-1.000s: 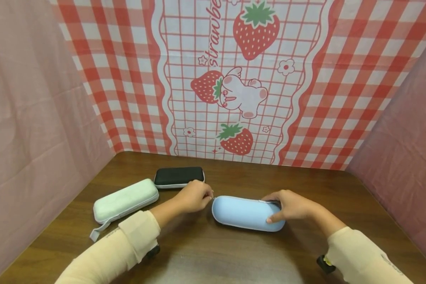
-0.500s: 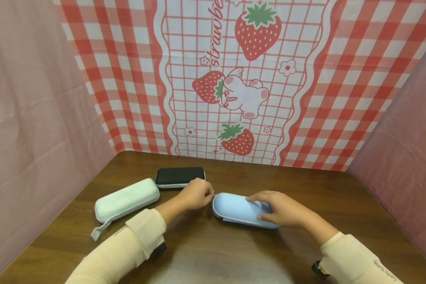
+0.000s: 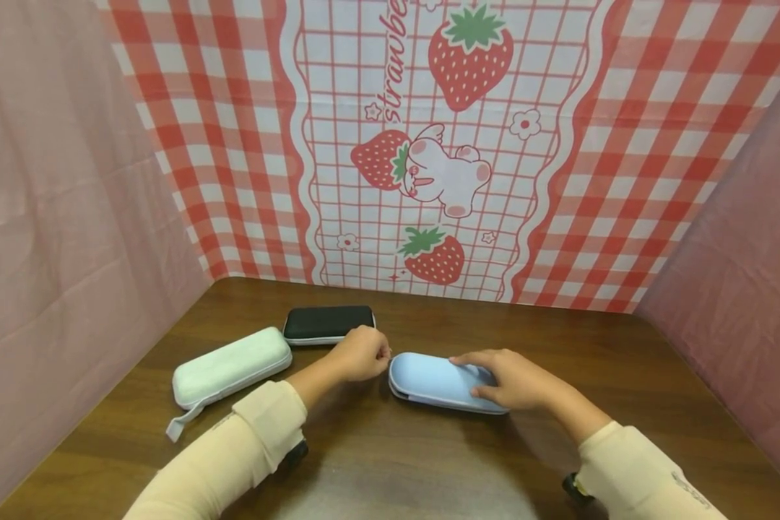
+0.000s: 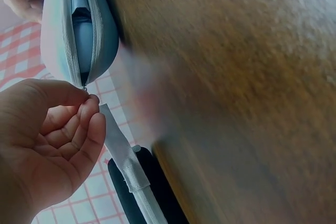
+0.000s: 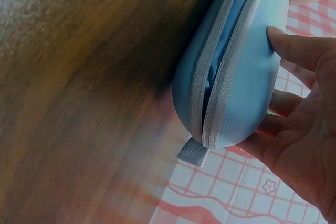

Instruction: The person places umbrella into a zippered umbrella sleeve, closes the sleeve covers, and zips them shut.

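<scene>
A light blue hard glasses case point(image 3: 422, 379) lies at the middle of the table. In both wrist views its zip is undone along the near side, and blue lining shows in the narrow gap. My left hand point(image 3: 362, 354) pinches the small zipper pull point(image 4: 85, 88) at the case's left end. My right hand point(image 3: 516, 379) grips the right part of the case, thumb point(image 5: 294, 45) on one side and fingers round the other. A grey fabric tab point(image 5: 193, 152) sticks out at the right end.
To the left lies a pale green zipped case point(image 3: 230, 367) with a grey wrist strap point(image 3: 178, 425). A black case point(image 3: 328, 323) lies behind my left hand. A checked strawberry cloth point(image 3: 429, 180) hangs at the back, and pink cloths hang at both sides.
My right hand has shifted left along the blue case, and the case has turned so its near seam shows a gap. My left hand has risen slightly, still pinching the pull.
</scene>
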Tool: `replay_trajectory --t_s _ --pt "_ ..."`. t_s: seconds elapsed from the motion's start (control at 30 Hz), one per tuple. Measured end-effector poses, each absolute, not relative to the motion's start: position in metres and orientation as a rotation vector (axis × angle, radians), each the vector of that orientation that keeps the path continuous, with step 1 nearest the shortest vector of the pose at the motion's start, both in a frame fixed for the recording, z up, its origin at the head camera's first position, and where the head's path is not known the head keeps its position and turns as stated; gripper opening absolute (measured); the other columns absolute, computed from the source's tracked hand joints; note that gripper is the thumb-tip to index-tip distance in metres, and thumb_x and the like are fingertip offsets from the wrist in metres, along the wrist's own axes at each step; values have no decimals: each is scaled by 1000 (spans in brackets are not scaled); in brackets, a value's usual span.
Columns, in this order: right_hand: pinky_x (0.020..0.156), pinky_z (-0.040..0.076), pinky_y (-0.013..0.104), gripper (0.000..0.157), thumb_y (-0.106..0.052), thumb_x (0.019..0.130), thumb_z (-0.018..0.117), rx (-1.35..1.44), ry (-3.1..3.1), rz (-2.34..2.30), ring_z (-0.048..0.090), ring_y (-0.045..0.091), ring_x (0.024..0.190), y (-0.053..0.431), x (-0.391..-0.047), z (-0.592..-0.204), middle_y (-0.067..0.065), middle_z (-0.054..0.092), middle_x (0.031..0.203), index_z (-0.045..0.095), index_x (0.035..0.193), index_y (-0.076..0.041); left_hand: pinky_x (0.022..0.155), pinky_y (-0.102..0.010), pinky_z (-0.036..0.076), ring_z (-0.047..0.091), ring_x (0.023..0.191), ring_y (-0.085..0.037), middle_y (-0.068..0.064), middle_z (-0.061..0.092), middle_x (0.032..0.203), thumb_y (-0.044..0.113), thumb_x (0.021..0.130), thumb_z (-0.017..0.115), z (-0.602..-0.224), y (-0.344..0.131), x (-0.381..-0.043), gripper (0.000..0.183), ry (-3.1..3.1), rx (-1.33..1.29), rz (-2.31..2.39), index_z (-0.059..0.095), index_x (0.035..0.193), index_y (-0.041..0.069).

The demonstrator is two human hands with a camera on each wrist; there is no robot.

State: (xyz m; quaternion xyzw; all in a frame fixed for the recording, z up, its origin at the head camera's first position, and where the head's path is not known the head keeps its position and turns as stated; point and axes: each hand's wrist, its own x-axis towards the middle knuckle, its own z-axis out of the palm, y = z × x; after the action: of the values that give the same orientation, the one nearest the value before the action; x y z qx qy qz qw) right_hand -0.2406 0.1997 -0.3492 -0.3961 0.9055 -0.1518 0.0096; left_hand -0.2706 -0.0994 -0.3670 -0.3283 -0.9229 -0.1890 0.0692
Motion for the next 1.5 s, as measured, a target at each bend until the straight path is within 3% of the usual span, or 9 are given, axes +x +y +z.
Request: replay_trajectory --t_s 0.1,0.3,0.47,0.67,0.9,1.03,1.2,1.4,1.5 --pt "92 48 51 50 -17 88 72 -1232 2835 -462 58 32 116 200 -242 -350 15 61 129 58 135 -9 52 -21 32 35 53 -6 7 50 58 2 77 65 -369 -101 -271 32 -2772 -999 -556 48 54 15" --pt "91 48 52 49 -21 90 70 -1196 2844 -444 59 33 114 202 -244 -350 16 62 128 57 136 -6 59 -21 43 45 61 -4 10 54 62 4 75 68 -372 -103 -268 21 -2779 -1036 -546 62 59 16" --pt "88 50 51 49 -21 91 69 -1186 2856 -405 61 31 110 201 -244 -348 17 63 124 57 135 -5 58 -20 40 44 60 -3 12 48 58 2 74 67 -371 -101 -263 22 -2768 -1088 -608 62 57 14" --pt "82 51 47 48 -22 90 69 -1181 2871 -375 63 21 99 199 -243 -347 17 65 120 58 134 -4 57 -20 43 45 57 -1 11 56 67 3 75 67 -371 -97 -257 15 -2763 -1132 -650 68 63 12" --pt "70 47 38 48 -23 90 69 -1199 2862 -391 50 10 74 196 -243 -345 10 69 103 58 133 -4 57 -20 40 42 58 -2 11 50 62 2 75 67 -370 -90 -251 19 -2754 -1161 -652 65 60 12" --pt "68 46 36 49 -22 90 70 -1203 2867 -386 48 10 71 196 -243 -346 10 69 101 57 133 -3 55 -18 37 39 54 -1 12 46 56 0 76 67 -371 -86 -248 20 -2748 -1199 -681 64 59 10" --pt "68 47 35 50 -22 90 69 -1191 2872 -370 48 8 69 195 -243 -346 11 70 100 56 135 -3 55 -17 40 41 54 0 11 52 57 0 77 67 -371 -81 -244 17 -2758 -1193 -694 68 63 10" --pt "66 46 34 50 -22 90 70 -1204 2868 -379 47 7 66 194 -243 -346 5 68 88 57 134 -2 57 -16 40 41 55 1 10 55 58 2 78 68 -375 -76 -243 14 -2726 -1219 -679 70 66 10" --pt "64 44 31 50 -22 90 69 -1196 2864 -393 42 5 60 194 -242 -346 -2 62 74 57 134 -2 56 -16 38 39 54 1 11 53 57 3 78 69 -376 -71 -242 14 -2707 -1224 -672 70 66 10"
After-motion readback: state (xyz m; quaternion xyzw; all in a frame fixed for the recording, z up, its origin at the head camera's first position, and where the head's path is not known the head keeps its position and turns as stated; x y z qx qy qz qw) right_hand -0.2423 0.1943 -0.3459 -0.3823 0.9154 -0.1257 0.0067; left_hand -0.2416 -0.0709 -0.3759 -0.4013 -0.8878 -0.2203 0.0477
